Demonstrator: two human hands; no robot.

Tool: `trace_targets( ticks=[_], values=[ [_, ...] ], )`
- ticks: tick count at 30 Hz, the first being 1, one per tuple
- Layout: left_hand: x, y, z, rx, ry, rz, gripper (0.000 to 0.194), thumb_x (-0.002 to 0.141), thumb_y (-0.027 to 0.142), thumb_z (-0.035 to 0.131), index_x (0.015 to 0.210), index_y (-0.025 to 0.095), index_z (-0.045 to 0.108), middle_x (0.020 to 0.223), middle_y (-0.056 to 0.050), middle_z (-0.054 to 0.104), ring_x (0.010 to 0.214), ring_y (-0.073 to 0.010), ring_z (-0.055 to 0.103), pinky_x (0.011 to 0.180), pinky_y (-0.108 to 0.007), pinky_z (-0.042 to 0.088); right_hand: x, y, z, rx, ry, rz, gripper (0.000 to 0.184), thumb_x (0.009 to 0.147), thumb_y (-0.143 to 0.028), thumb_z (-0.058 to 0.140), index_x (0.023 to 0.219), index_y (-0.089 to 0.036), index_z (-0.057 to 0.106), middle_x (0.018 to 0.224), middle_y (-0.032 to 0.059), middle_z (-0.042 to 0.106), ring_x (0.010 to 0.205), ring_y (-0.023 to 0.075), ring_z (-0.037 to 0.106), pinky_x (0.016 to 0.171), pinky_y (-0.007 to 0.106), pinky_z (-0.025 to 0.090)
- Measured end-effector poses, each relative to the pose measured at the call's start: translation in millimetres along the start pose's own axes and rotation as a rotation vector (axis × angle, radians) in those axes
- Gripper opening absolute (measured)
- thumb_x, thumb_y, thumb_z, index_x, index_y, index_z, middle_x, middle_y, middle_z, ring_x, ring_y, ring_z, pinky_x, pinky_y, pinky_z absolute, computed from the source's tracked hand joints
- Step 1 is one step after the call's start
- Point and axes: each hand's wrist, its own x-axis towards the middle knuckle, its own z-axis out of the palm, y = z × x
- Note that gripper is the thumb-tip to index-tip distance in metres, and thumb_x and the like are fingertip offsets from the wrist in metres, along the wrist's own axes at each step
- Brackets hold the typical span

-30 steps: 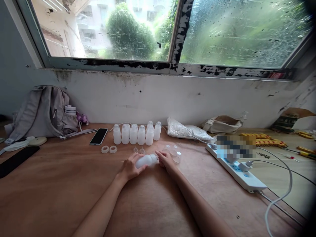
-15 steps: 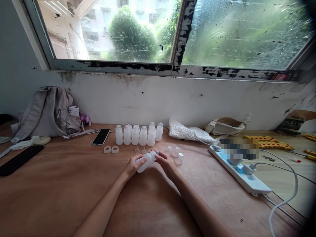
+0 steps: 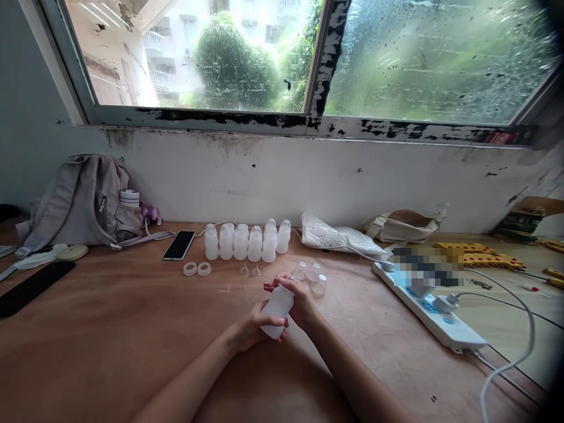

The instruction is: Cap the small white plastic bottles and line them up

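**Between left-hand fingers (image 3: 273, 321) and right-hand fingers (image 3: 285, 283): one frosted white, round-sided plastic bottle (image 3: 277, 302), tilted**

Left-hand fingers: wrapped around the bottle's lower body, thumb across the near side. Right-hand fingers: curled closely over its upper end; whether they also pinch a separate piece cannot be told, the neck being hidden.

Beyond the fingers: six frosted white bottles with clear domed tops (image 3: 240, 242), upright on the brown wooden worktop (image 3: 176, 341). Nearer, two small clear teat-shaped pieces (image 3: 256, 271). Left of these, two flat white plastic rings (image 3: 204, 268).

Just right of the right-hand fingers: clear round plastic pieces (image 3: 318, 289), count uncertain.

Hazards: the smooth bottle could turn or slip should the left-hand fingers slacken under a twist; a rightward sweep of the right hand could scatter the clear pieces; anything loose at the hidden neck could seat askew if pressed off-line.
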Motion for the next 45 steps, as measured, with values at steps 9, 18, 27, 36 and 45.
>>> trace_targets(
  ticks=[9, 18, 27, 36, 45],
  values=[
    [4.3, -7.2, 5.1, 0.837, 0.398, 0.317, 0.047, 0.062, 0.021, 0.058, 0.109, 0.02, 0.048, 0.08, 0.0, 0.059, 0.064, -0.0138, 0.054, 0.054, -0.023, 0.041, 1.5, 1.6, 1.2, -0.138, 0.062, -0.18, 0.017, 0.063, -0.032, 0.064, 0.066, -0.019, 0.053, 0.063, 0.0012, 0.061, 0.077, 0.0223, 0.059, 0.067, 0.029, 0.042],
    [11.8, 2.3, -28.7, 1.0, 0.677, 0.462, 0.049, 0.068, 0.039, 0.058, 0.111, 0.021, 0.044, 0.103, -0.006, 0.059, 0.09, -0.0203, 0.056, 0.076, -0.031, 0.043, 16.9, 2.3, -33.6, -1.01, 0.442, -0.655, 0.017, 0.076, -0.028, 0.045, 0.085, -0.02, 0.057, 0.088, 0.0072, 0.053, 0.084, 0.0214, 0.048, 0.075, 0.034, 0.036],
    [7.8, 9.4, -42.6, 0.733, 0.72, 0.501, 0.036, 0.082, 0.037, 0.038, 0.113, 0.019, 0.04, 0.111, -0.007, 0.053, 0.102, -0.0184, 0.05, 0.085, -0.029, 0.038, 24.6, -15.9, -70.0, -1.632, 0.922, -0.299, 0.025, 0.07, -0.023, 0.045, 0.092, -0.014, 0.053, 0.096, 0.0139, 0.047, 0.09, 0.0285, 0.044, 0.07, 0.038, 0.033],
    [15.9, 2.6, -62.4, 0.645, 0.744, 0.433, 0.049, 0.067, 0.038, 0.059, 0.109, 0.018, 0.044, 0.102, -0.008, 0.058, 0.093, -0.0201, 0.054, 0.078, -0.03, 0.041, 33.6, -6.2, -78.7, -1.027, 0.549, -0.255, 0.015, 0.064, -0.031, 0.054, 0.069, -0.017, 0.054, 0.072, 0.0037, 0.053, 0.067, 0.0181, 0.052, 0.063, 0.031, 0.041],
    [3.3, 17.0, -67.0, 0.495, 0.632, 0.378, 0.041, 0.057, 0.037, 0.066, 0.091, 0.017, 0.053, 0.083, -0.001, 0.056, 0.071, -0.0127, 0.051, 0.061, -0.021, 0.04, 31.9, 7.5, -49.1, -0.166, 0.406, -0.127, 0.034, 0.058, -0.045, 0.066, 0.071, -0.016, 0.052, 0.06, -0.0026, 0.051, 0.042, 0.0076, 0.049, 0.037, 0.02, 0.042]
  ],
)
